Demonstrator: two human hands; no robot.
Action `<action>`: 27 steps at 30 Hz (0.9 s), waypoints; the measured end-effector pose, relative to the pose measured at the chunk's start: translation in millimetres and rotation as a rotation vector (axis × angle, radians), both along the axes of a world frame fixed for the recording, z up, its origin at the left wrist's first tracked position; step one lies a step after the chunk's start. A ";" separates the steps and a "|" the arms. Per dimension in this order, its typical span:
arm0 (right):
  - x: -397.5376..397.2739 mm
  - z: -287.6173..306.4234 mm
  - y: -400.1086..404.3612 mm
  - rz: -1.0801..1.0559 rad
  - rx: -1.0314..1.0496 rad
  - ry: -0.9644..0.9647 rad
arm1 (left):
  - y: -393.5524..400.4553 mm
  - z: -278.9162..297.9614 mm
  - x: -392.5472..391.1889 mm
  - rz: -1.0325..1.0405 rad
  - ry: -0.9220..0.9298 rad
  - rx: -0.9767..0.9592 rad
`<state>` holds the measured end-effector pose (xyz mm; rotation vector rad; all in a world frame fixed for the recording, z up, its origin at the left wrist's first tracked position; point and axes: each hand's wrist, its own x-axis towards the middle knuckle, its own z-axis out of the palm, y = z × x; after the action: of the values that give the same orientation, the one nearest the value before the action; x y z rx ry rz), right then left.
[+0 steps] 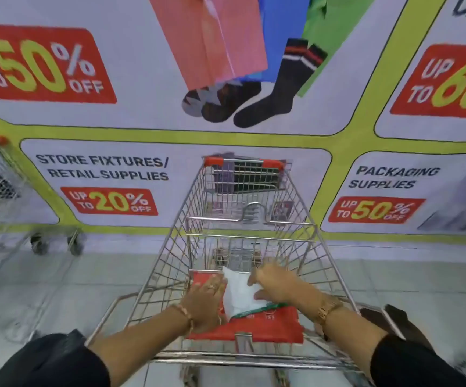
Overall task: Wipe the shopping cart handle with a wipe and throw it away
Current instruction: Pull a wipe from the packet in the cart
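A wire shopping cart [304, 247] stands straight in front of me, its metal handle bar [226, 358] running across the bottom of the view. On the cart's child seat lies a red wipes pack [276, 325]. My left hand [205, 303] presses down on the pack's left side. My right hand [275, 283] pinches a white wipe [239, 294] that sticks up out of the pack's opening. Both forearms reach over the handle bar.
A big printed sale banner [114, 174] covers the wall right behind the cart. A second wire cart [0, 191] is parked at the left against the wall. Flat items [243, 177] lie in the far end of my cart's basket. The floor is pale tile.
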<state>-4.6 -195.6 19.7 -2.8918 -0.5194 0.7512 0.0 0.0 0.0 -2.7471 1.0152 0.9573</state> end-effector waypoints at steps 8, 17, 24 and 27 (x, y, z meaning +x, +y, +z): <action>4.3 -28.3 7.6 0.245 -0.175 -0.016 | -11.9 -18.6 2.7 -0.081 0.042 0.049; 3.3 -27.1 3.9 0.059 -0.008 -0.031 | -10.2 -23.8 3.7 -0.037 0.080 0.052; 10.2 -9.2 -1.1 -0.086 0.162 0.015 | -7.0 -20.9 6.8 0.027 0.102 0.032; 14.5 0.4 -1.7 -0.088 0.200 -0.019 | -4.7 -15.2 9.5 0.058 0.094 0.030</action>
<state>10.0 -197.3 20.1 -2.7188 -0.4381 0.6210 9.5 -4.7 -15.2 -2.7445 0.9304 1.1110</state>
